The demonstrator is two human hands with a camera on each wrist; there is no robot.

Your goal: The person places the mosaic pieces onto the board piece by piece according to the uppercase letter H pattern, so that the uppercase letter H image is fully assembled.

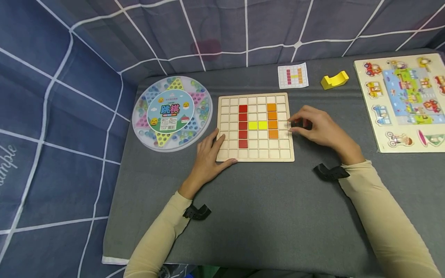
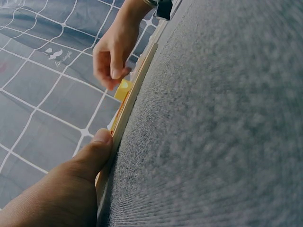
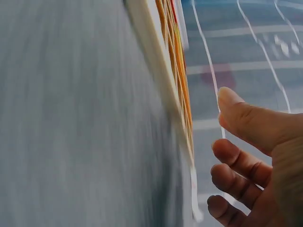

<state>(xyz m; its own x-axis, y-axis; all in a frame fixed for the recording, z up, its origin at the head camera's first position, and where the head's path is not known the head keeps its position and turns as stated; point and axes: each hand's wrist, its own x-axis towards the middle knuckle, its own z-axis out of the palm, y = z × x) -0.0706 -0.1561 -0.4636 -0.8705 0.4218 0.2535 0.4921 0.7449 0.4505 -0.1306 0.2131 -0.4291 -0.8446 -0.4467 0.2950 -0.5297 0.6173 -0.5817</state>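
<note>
A pale wooden grid board (image 1: 253, 144) lies on the table in the head view. Red square tiles (image 1: 243, 126) form a column on it, a shorter column of orange tiles (image 1: 272, 116) stands to the right, and two yellow tiles (image 1: 262, 125) bridge them. My left hand (image 1: 207, 156) rests against the board's near left corner, its fingers fairly straight along the left side and its thumb on the front edge. Beside the right edge hovers my right hand (image 1: 318, 127), thumb and fingers apart and loosely bent; the right wrist view shows nothing between them.
Behind the board lies a small pattern card (image 1: 293, 75), with a yellow curved block (image 1: 334, 81) to its right. A round Chinese checkers box (image 1: 205, 127) sits at the left. On the far right is a picture puzzle board (image 1: 368, 116). Grid-patterned cloth (image 1: 226, 38) hangs behind the table.
</note>
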